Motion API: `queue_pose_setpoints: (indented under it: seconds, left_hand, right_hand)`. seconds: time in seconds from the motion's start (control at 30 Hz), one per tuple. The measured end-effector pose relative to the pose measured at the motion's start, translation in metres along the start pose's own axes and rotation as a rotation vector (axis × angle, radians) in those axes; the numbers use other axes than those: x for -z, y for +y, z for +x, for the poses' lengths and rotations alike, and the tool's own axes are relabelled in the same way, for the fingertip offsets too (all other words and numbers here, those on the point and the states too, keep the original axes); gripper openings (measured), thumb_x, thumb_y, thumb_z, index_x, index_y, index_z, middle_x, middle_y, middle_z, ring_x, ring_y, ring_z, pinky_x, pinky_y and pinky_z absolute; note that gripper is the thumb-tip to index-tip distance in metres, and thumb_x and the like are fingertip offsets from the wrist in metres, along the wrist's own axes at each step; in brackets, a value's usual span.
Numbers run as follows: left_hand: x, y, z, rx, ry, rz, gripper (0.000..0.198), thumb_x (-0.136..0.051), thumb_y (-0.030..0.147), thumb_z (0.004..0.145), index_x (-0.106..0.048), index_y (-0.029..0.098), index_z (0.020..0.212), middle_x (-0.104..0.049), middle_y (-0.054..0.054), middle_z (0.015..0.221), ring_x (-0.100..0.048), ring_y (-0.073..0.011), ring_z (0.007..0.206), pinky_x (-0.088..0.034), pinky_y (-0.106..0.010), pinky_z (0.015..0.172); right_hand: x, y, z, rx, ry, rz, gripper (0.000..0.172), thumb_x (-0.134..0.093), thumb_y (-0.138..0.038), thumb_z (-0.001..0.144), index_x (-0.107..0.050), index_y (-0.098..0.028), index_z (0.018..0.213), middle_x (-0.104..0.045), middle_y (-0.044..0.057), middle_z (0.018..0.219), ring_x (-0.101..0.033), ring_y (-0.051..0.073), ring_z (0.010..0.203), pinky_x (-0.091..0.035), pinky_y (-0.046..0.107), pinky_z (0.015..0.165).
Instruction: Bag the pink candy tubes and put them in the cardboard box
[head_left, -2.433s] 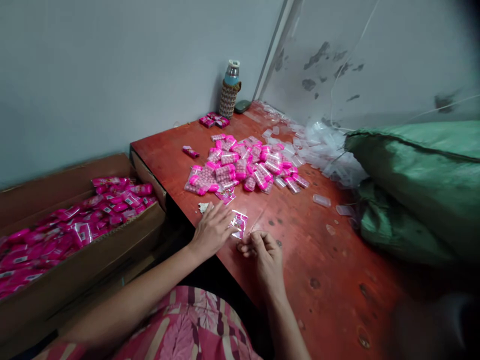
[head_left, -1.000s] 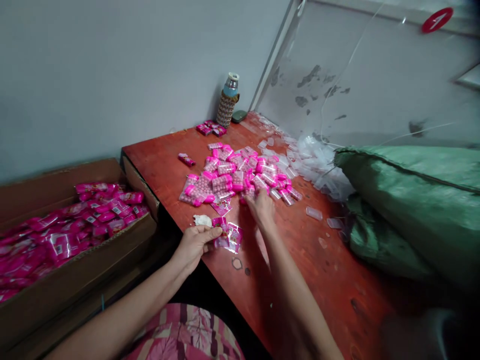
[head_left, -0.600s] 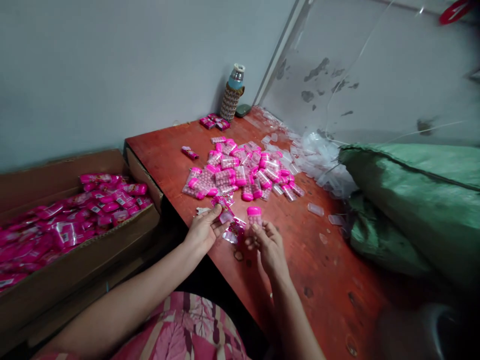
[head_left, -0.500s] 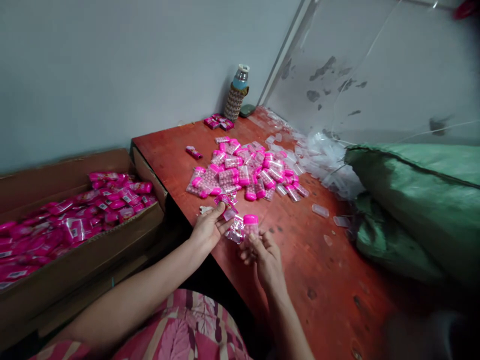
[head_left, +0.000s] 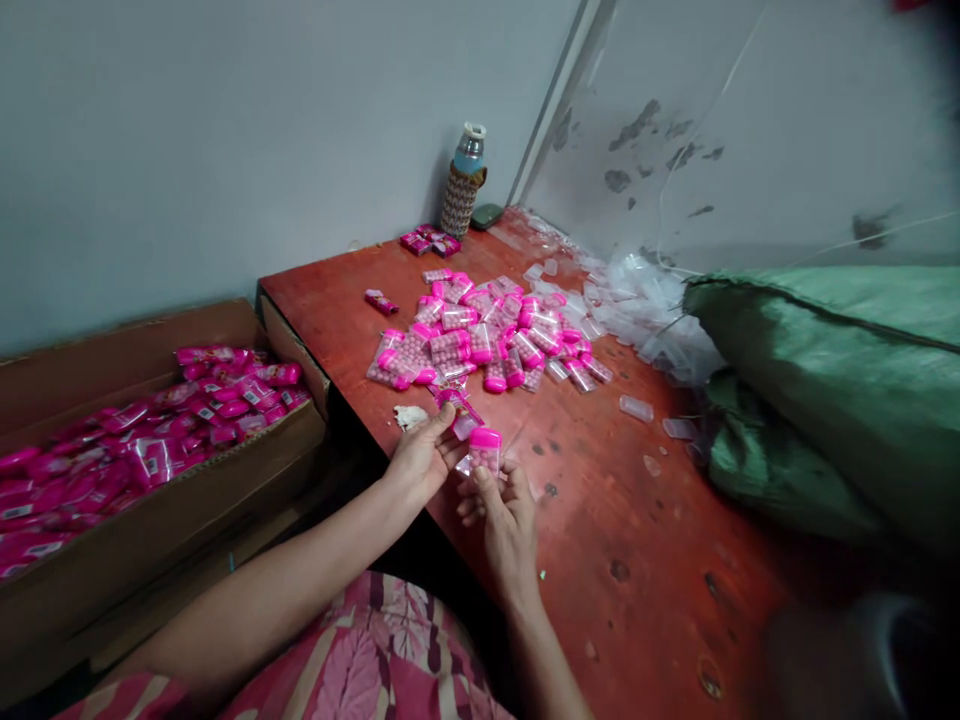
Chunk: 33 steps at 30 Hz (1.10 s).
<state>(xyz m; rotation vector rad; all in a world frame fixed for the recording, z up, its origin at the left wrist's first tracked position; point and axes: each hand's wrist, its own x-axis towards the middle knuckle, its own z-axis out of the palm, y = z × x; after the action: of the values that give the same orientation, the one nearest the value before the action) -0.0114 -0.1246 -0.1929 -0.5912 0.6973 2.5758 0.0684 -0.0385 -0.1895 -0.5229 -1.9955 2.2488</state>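
My left hand [head_left: 427,450] pinches a pink printed plastic wrapper [head_left: 461,408] between thumb and fingers, near the table's front edge. Just right of it, my right hand [head_left: 506,505] grips a small clear candy container [head_left: 486,450] with a pink cap, held upright and filled with small pale pink balls. The container's cap is close to the wrapper's lower end; I cannot tell whether it is inside. Beyond my hands lies a heap of similar pink-capped candy containers [head_left: 480,330]. A crumpled white scrap [head_left: 410,416] rests beside my left hand.
On the left, a cardboard box [head_left: 292,440] holds many wrapped pink packs [head_left: 225,395]. Clear plastic pieces [head_left: 637,300] and a green sack [head_left: 825,400] take up the table's right side. A bottle in a woven sleeve [head_left: 459,200] stands at the back near small pink packs [head_left: 431,240].
My right hand has brought the candy container left, closer to the wrapper in my left hand. The wrapper is turned somewhat. The whole view has shifted slightly.
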Motion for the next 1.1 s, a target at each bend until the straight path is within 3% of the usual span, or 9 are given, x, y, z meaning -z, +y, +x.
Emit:
queue_pose_setpoints:
  seconds: [0.2, 0.33, 0.53, 0.7, 0.93, 1.1]
  left_hand:
    - [0.000, -0.005, -0.003, -0.060, -0.074, 0.117, 0.019, -0.069, 0.022, 0.065, -0.055, 0.012, 0.070, -0.061, -0.001, 0.061, -0.059, -0.0114, 0.055, -0.048, -0.022, 0.055]
    - [-0.001, -0.002, -0.006, -0.088, -0.140, 0.226, 0.024, -0.070, 0.028, 0.063, -0.055, 0.012, 0.072, -0.060, -0.001, 0.061, -0.057, -0.0102, 0.053, -0.045, -0.020, 0.051]
    - [-0.002, 0.000, -0.009, -0.056, -0.262, 0.358, 0.035, -0.073, 0.027, 0.057, -0.055, 0.014, 0.084, -0.060, 0.001, 0.066, -0.054, -0.0085, 0.049, -0.041, -0.019, 0.046]
    - [0.002, -0.003, -0.006, 0.025, -0.273, 0.472, 0.027, -0.070, 0.032, 0.060, -0.056, 0.011, 0.066, -0.056, 0.000, 0.051, -0.050, -0.0097, 0.040, -0.035, -0.020, 0.037]
    - [0.000, 0.003, -0.008, 0.095, -0.377, 0.595, 0.026, -0.066, 0.031, 0.065, -0.059, 0.008, 0.057, -0.056, -0.003, 0.046, -0.047, -0.0083, 0.035, -0.035, -0.020, 0.036]
    - [0.001, 0.000, -0.011, 0.080, -0.363, 0.610, 0.024, -0.065, 0.031, 0.066, -0.060, 0.008, 0.062, -0.060, -0.005, 0.053, -0.049, -0.0110, 0.037, -0.036, -0.022, 0.034]
  right_hand:
    - [0.000, 0.001, 0.003, -0.004, 0.019, -0.025, 0.022, -0.055, -0.038, 0.078, -0.047, -0.021, 0.090, -0.056, -0.005, 0.060, -0.051, 0.008, 0.042, -0.041, 0.017, 0.038]
    - [0.000, 0.005, 0.004, 0.000, -0.039, -0.008, 0.019, -0.053, -0.036, 0.080, -0.047, -0.021, 0.089, -0.056, -0.005, 0.060, -0.051, 0.007, 0.042, -0.041, 0.016, 0.039]
    - [0.000, 0.011, 0.005, 0.040, -0.010, -0.017, 0.020, -0.054, -0.035, 0.079, -0.046, -0.020, 0.089, -0.057, -0.005, 0.062, -0.051, 0.007, 0.043, -0.041, 0.017, 0.039]
    - [0.001, 0.012, 0.004, 0.066, 0.026, -0.087, 0.020, -0.056, -0.035, 0.078, -0.047, -0.020, 0.089, -0.059, -0.005, 0.063, -0.052, 0.008, 0.043, -0.042, 0.018, 0.040]
    - [0.006, 0.015, 0.008, -0.010, -0.144, 0.198, 0.018, -0.053, -0.034, 0.080, -0.045, -0.019, 0.087, -0.059, -0.004, 0.060, -0.050, 0.007, 0.039, -0.037, 0.014, 0.034]
    - [0.006, 0.014, 0.009, 0.040, -0.038, 0.105, 0.021, -0.057, -0.033, 0.078, -0.045, -0.019, 0.088, -0.058, -0.004, 0.059, -0.052, 0.007, 0.041, -0.040, 0.015, 0.036]
